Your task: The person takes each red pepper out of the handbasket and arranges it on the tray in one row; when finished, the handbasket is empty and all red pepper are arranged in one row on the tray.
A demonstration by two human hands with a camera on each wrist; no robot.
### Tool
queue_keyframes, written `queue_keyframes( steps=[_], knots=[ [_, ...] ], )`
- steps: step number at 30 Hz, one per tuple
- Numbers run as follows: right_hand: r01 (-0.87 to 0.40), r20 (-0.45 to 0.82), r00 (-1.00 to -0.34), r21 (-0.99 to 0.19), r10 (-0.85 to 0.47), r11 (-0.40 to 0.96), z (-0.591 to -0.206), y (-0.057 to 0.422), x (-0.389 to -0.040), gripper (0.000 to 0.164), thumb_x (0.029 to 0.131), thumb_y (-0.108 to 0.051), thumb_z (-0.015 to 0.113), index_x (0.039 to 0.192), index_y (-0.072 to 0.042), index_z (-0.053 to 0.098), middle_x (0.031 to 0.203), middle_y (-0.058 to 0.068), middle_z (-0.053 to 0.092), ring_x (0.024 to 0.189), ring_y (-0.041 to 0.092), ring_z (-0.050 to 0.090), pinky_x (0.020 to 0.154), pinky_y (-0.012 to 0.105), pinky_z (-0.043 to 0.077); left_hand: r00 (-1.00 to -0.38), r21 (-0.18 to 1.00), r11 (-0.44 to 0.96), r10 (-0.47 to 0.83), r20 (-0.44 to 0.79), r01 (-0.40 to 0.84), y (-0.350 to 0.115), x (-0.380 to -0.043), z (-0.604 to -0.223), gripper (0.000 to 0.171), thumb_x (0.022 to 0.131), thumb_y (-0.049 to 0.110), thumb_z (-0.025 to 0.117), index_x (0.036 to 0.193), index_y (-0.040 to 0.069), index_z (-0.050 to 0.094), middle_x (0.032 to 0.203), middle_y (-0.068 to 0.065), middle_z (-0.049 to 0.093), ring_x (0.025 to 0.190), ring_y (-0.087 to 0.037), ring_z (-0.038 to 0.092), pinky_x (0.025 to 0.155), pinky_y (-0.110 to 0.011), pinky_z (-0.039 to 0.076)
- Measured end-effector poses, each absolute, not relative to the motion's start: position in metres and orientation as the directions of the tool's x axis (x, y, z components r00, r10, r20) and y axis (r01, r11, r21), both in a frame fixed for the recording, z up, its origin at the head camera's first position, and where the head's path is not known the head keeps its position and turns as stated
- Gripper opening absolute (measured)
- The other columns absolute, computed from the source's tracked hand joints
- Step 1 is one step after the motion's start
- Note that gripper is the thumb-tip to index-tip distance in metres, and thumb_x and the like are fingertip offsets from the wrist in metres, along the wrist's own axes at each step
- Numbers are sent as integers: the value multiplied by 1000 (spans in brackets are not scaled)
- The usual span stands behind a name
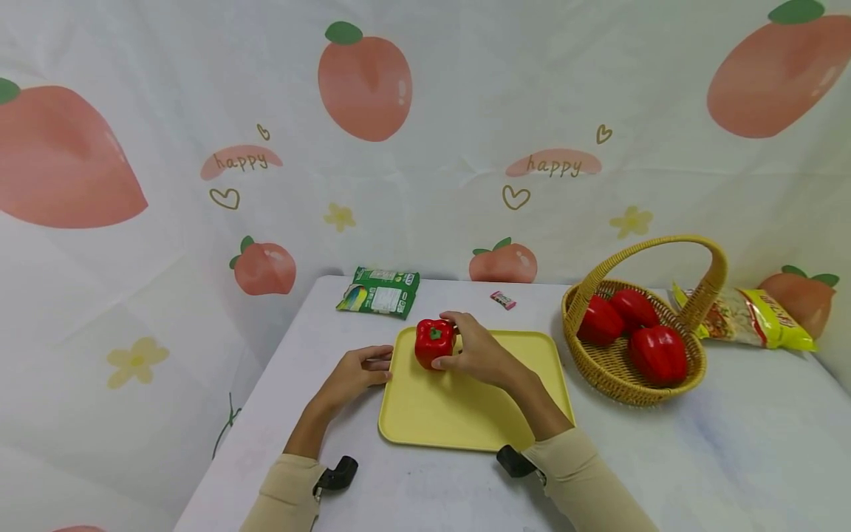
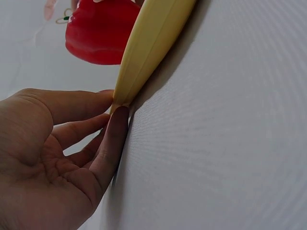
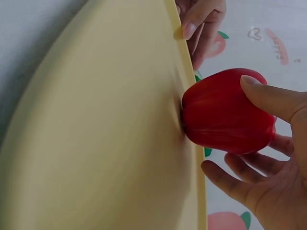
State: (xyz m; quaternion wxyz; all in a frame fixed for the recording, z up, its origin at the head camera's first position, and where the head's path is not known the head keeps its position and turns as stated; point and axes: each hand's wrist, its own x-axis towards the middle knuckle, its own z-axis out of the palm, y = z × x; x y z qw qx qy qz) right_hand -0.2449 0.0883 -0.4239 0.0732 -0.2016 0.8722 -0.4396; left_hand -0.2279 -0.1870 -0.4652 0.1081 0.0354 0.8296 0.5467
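Observation:
A red bell pepper (image 1: 428, 353) with a green stem stands upright at the back left part of a yellow tray (image 1: 452, 417). My right hand (image 1: 482, 353) holds it from the right side, thumb near, fingers behind. In the right wrist view the thumb presses the side of the pepper (image 3: 225, 112), whose base is right at the tray's surface. At the tray's left edge, my left hand (image 1: 352, 378) pinches the rim, and the left wrist view shows its fingertips (image 2: 106, 98) at the tray's edge (image 2: 144, 48), close over the white table.
Right of the tray stands a wicker basket (image 1: 598, 380) with a tall handle and several red peppers (image 1: 658, 355) inside. Behind it lies a yellow food packet (image 1: 751, 318). At the back of the table are a green packet (image 1: 382, 292) and a small pink wrapped piece (image 1: 503, 300).

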Motion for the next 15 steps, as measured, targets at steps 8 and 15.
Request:
queue_keyframes(
  steps=[8,15],
  knots=[
    [-283,38,-906,-796,-422,535,-424,89,-244,87,87,-21,88,158,-4,41,153,14,50,136,30,50,112,51,53,-974,918,392,179,-141,-61,-187,-228,-465,53,96,4,74,148,3,61,139,-14,69,120,-25,71,102,-36,59],
    [-283,31,-904,-791,-426,543,-426,89,-243,88,87,-23,88,159,-6,41,147,12,54,133,28,53,109,50,55,-974,918,391,181,-140,-59,-187,-228,-465,53,97,4,74,148,3,61,140,-15,69,120,-25,71,102,-37,59]
  ],
)
